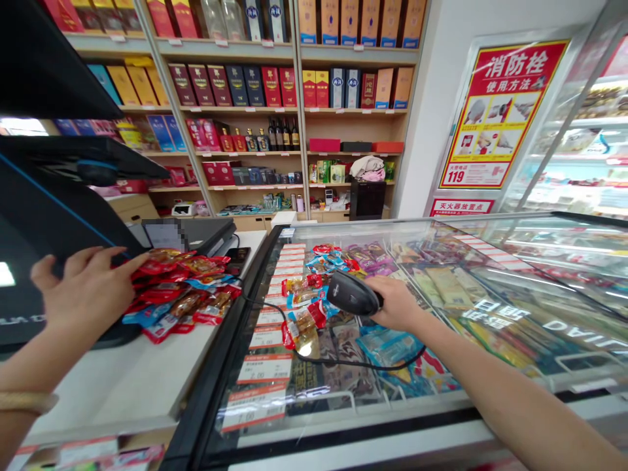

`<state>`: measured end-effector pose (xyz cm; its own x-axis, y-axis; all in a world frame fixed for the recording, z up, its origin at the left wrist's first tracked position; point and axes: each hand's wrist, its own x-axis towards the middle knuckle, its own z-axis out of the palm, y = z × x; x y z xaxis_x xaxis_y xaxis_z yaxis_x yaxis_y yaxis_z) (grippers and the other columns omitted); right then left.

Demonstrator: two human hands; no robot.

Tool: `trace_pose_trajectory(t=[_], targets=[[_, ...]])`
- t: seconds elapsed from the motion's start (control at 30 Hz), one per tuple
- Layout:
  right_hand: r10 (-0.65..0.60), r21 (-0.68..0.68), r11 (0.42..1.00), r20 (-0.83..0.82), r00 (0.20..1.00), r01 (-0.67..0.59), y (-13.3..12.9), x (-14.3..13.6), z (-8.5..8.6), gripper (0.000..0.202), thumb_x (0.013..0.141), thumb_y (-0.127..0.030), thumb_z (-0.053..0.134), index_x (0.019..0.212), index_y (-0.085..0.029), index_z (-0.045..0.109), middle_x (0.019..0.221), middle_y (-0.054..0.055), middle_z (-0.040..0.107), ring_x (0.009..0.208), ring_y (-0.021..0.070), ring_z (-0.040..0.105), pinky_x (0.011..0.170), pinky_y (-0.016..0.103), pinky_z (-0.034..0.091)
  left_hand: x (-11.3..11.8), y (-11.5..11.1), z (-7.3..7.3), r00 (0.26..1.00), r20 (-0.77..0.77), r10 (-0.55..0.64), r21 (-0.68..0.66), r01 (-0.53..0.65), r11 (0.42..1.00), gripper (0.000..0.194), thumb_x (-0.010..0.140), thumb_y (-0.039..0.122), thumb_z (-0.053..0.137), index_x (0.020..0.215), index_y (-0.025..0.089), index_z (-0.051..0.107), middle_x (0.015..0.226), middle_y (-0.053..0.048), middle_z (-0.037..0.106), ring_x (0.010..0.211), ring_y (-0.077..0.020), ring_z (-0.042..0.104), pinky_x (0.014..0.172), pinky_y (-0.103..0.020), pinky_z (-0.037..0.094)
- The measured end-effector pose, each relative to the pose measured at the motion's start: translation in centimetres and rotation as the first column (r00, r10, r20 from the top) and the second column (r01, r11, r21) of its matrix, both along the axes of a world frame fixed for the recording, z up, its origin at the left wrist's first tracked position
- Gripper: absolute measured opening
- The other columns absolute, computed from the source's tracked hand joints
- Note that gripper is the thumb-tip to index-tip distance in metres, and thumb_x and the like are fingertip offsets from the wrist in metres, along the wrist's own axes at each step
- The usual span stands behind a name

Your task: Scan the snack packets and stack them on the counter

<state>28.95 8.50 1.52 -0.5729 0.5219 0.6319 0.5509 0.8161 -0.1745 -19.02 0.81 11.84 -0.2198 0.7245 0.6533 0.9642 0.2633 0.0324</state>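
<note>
My left hand (88, 288) is spread out beside a heap of small red and blue snack packets (189, 291) on the white counter, its forefinger and thumb at the heap's left edge. My right hand (397, 304) is wrapped round the handle of a black barcode scanner (354, 292), whose head points left. Beneath and left of the scanner, several more red and blue snack packets (304, 320) lie on the freezer's glass top. The scanner's black cable (343, 362) loops over the glass.
A freezer (471, 288) with frozen goods under glass fills the middle and right. Price labels (265, 368) line its left side. A dark checkout terminal (44, 229) stands at left, and a phone (239, 256) lies on the counter (142, 379). Shelves of boxed bottles (235, 85) stand behind.
</note>
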Motion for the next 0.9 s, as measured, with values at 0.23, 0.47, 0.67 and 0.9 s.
trace_pose_trajectory(t=[0.23, 0.47, 0.67, 0.9], targets=[[-0.005, 0.005, 1.000, -0.023, 1.000, 0.005, 0.0, 0.0, 0.0, 0.029, 0.071, -0.028, 0.061, 0.099, -0.019, 0.064, 0.089, 0.009, 0.071, 0.080, 0.0235, 0.065, 0.071, 0.033, 0.050, 1.9, -0.3, -0.8, 0.998, -0.062, -0.017, 0.107, 0.023, 0.994, 0.049, 0.087, 0.030, 0.038, 0.134, 0.024, 0.053, 0.144, -0.019, 0.041, 0.136, -0.0404, 0.028, 0.102, -0.061, 0.017], [-0.033, 0.006, 0.999, -0.006, 0.999, 0.033, 0.1, -0.1, 0.1, 0.030, 0.072, -0.032, 0.065, 0.099, -0.019, 0.064, 0.089, 0.009, 0.071, 0.081, 0.0237, 0.066, 0.072, 0.033, 0.050, 8.6, 1.6, -1.2, 0.975, 0.128, -0.179, 0.085, 0.169, 0.982, 0.048, 0.083, 0.038, 0.044, 0.123, 0.017, 0.061, 0.127, -0.017, 0.057, 0.120, -0.0345, 0.051, 0.099, -0.049, 0.036], [-0.037, -0.011, 0.999, -0.008, 0.999, 0.037, 0.1, -0.2, 0.1, 0.029, 0.072, -0.032, 0.065, 0.098, -0.019, 0.064, 0.088, 0.008, 0.071, 0.081, 0.0230, 0.066, 0.073, 0.032, 0.050, 15.5, 3.7, -4.1, 0.814, 0.434, -0.387, -0.360, 0.550, 0.753, 0.046, 0.066, 0.055, 0.062, 0.098, 0.024, 0.073, 0.099, -0.010, 0.072, 0.089, -0.0285, 0.066, 0.079, -0.034, 0.048], [-0.047, 0.010, 0.999, 0.009, 0.999, 0.047, 0.2, -0.2, 0.1, 0.028, 0.070, -0.031, 0.065, 0.096, -0.020, 0.062, 0.084, 0.007, 0.070, 0.079, 0.0238, 0.066, 0.071, 0.033, 0.049, 21.5, 2.8, -6.8, 0.767, 0.488, -0.417, -0.471, 0.633, 0.614, 0.062, 0.055, 0.033, 0.074, 0.116, 0.027, 0.067, 0.084, -0.004, 0.071, 0.080, -0.0258, 0.067, 0.069, -0.030, 0.045]])
